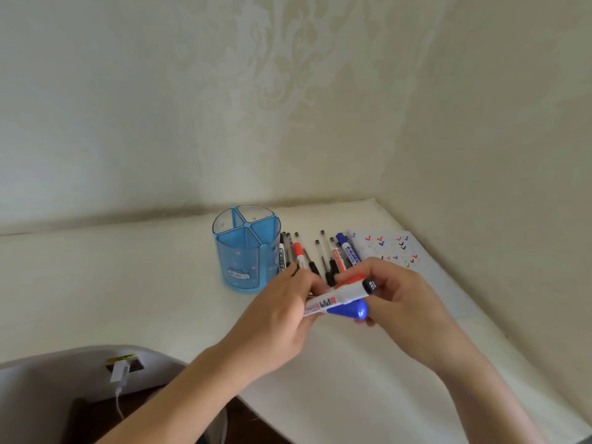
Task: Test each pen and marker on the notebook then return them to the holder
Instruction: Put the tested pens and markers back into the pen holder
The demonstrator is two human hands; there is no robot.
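A round blue pen holder (245,248) with several empty compartments stands on the white table. To its right lie several pens and markers (315,254) in a row. Further right lies the notebook (389,248), its page covered in small red, blue and black check marks. In front of the row, my left hand (282,315) grips the white barrel of a bundle of markers (339,301). My right hand (400,299) holds the same bundle at its cap end, where a black cap, a blue cap and a red part show. How many markers are in the bundle is unclear.
The white table (128,283) sits in a corner, with walls behind and to the right. Its front edge runs diagonally at the lower middle. Beyond that edge, at the lower left, a white device (120,368) with a cable rests on a rounded grey surface.
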